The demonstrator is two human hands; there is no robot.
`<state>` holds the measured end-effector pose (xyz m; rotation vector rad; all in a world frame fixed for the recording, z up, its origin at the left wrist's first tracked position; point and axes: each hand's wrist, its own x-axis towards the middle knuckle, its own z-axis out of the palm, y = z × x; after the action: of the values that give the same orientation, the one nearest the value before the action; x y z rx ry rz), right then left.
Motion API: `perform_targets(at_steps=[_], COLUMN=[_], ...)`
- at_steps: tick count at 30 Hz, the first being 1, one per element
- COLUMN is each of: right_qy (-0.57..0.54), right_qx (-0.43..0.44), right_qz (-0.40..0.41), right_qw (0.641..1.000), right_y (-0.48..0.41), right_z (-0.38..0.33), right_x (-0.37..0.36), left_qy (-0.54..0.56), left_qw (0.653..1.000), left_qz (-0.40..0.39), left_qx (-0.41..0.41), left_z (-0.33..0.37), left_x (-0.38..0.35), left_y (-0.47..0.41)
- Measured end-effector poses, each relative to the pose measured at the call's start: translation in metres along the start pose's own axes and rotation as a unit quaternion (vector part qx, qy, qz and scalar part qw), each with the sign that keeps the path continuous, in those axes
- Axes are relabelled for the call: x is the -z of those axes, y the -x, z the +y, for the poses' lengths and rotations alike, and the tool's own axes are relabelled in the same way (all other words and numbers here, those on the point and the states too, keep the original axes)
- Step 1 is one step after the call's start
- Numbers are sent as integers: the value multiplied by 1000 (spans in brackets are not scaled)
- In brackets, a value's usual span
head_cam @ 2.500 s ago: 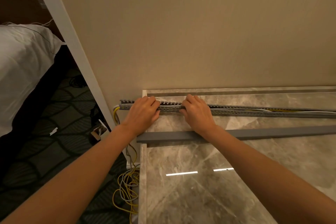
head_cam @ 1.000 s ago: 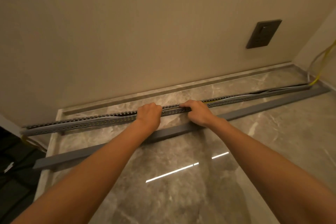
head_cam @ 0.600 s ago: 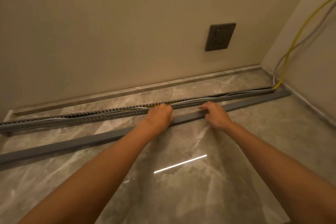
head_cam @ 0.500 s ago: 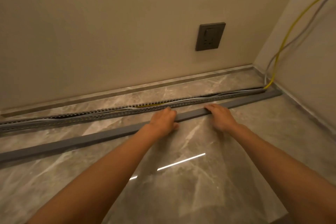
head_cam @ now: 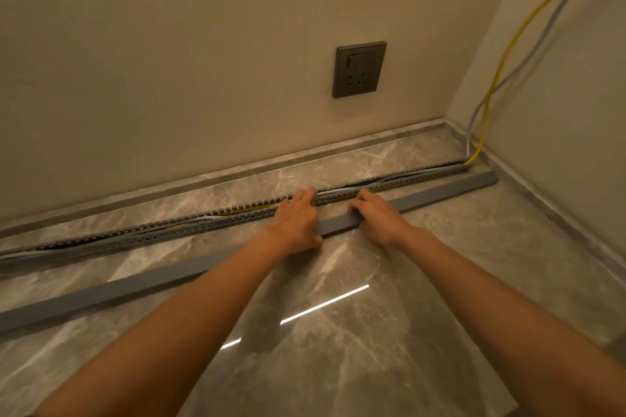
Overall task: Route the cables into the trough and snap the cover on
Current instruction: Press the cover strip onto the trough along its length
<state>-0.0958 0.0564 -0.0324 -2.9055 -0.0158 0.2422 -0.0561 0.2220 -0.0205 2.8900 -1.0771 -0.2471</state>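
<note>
A long slotted grey trough (head_cam: 169, 230) lies on the marble surface, parallel to the back wall. Yellow and grey cables (head_cam: 237, 211) run inside it and bulge above the slots in places. At the right corner the cables (head_cam: 501, 61) leave the trough and climb the side wall. The flat grey cover (head_cam: 440, 193) lies just in front of the trough. My left hand (head_cam: 298, 220) wraps the cover, thumb at its near edge, fingertips touching the trough. My right hand (head_cam: 376, 217) grips the cover a little to the right.
A dark wall socket (head_cam: 359, 69) sits on the back wall above the trough. The side wall (head_cam: 559, 112) closes off the right end. A low stone kerb (head_cam: 372, 140) runs along the foot of both walls. The polished marble (head_cam: 338, 349) reflects a light strip.
My view has swung right from the trough's left end toward the corner. Both hands left the trough, slid right, and now hold the cover.
</note>
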Motion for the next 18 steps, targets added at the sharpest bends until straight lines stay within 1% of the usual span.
perform_targets(at_steps=[2,4,7,11,15,18], right_qy=[-8,-18,-12,47,93,94], right_qx=[-9,-8,0,-12,-55,-25], right_qz=[-6,-2,-5,-19,0,-4], right_qw=[1000,1000,1000,999,994,995], right_y=[-4,-8,-11,-16,-9,-8], right_z=[0,2,9,43,104,135], right_x=[-1,-1,3,19,33,41], left_qy=[-2,0,-19,-42,-103,-144], left_qw=[1000,1000,999,996,985,971], left_qz=[6,3,-28,-64,-90,-114], left_qx=[-18,-10,4,53,103,155], left_z=[-3,-4,0,11,36,62], left_x=[0,2,12,19,18,17], left_y=[-3,-7,-15,-31,-49,-67])
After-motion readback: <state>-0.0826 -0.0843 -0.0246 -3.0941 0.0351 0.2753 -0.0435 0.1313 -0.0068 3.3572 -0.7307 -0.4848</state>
